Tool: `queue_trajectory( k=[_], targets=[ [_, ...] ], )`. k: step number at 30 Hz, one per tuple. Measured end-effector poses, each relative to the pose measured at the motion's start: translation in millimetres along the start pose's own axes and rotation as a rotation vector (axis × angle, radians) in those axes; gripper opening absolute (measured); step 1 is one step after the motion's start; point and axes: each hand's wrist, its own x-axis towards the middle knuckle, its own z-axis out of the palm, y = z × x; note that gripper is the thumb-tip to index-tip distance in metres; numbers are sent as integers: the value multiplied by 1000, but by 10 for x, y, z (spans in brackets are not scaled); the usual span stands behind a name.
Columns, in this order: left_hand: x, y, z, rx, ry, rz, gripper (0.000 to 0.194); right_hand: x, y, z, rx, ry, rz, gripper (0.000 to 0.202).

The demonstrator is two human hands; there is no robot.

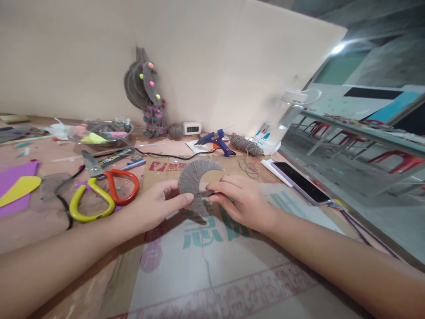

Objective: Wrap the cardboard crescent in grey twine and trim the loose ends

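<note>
A grey crescent shape (191,178), wound with yarn, is held upright above a printed cardboard sheet (172,270). My left hand (168,201) grips its left side, thumb on the front face and fingers behind. The fingers of my right hand (237,197) are pinched on a small dark pointed tool (206,193), whose tip touches the crescent's inner edge. What the tool is cannot be made out. A thin strand of yarn (207,266) runs down over the sheet below the crescent.
Scissors (94,168) with yellow and red handles lie left, by purple foam (20,186) and a bowl of scraps (99,133). Behind are a blue glue gun (215,139), a yarn skein (247,145), a white clock (192,128) and a plastic jug (275,128). A phone (300,181) lies right.
</note>
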Motion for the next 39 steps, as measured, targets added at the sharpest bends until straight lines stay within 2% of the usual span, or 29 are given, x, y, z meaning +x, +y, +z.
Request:
queue_trajectory(
  k=[8, 14, 26, 39],
  targets=[
    [-5, 6, -3, 19, 40, -14, 22, 1, 2, -13, 92, 37, 160, 23],
    [-9, 23, 0, -13, 39, -14, 20, -11, 12, 15, 67, 22, 121, 20],
    [-16, 25, -11, -59, -24, -1, 27, 0, -6, -1, 22, 23, 101, 20],
    [-6, -35, -18, -11, -53, 5, 32, -5, -1, 2, 165, 23, 133, 20]
  ],
)
